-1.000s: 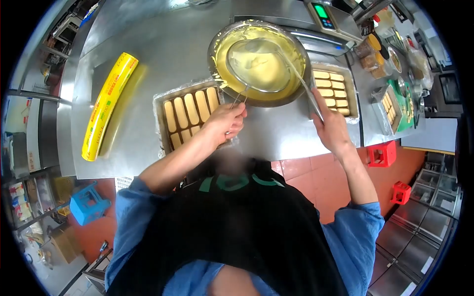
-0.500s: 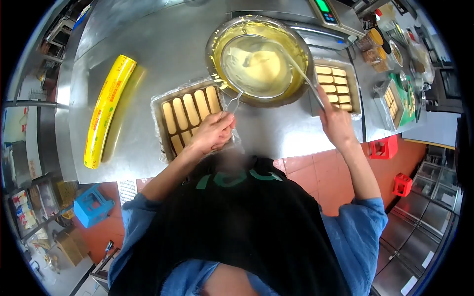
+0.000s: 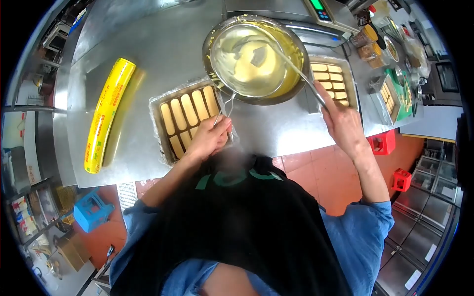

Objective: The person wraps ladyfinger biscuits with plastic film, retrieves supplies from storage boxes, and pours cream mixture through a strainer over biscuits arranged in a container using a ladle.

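My left hand (image 3: 210,136) is closed around the wire handle of a round metal sieve (image 3: 236,92). The sieve sits over a large steel bowl (image 3: 297,74) whose inner wall is smeared with pale yellow cream. Pooled in the sieve is smooth yellow cream (image 3: 249,66). My right hand (image 3: 345,126) grips the long metal handle of a utensil (image 3: 295,67) that reaches into the sieve; its far end is blurred, so its kind is unclear. Below my left hand, partly covered by it, stands a lined tin of ladyfingers (image 3: 178,114).
Right of the bowl is a second tin of ladyfingers (image 3: 332,79), with a third tin (image 3: 388,101) farther right. A yellow cling film roll (image 3: 109,116) lies on the left. At the back stand a digital scale (image 3: 320,11) and lidded jars (image 3: 365,37).
The sieve has shifted left and appears larger in view. My right hand has moved slightly right and down with the utensil; my left hand keeps its hold on the handle.
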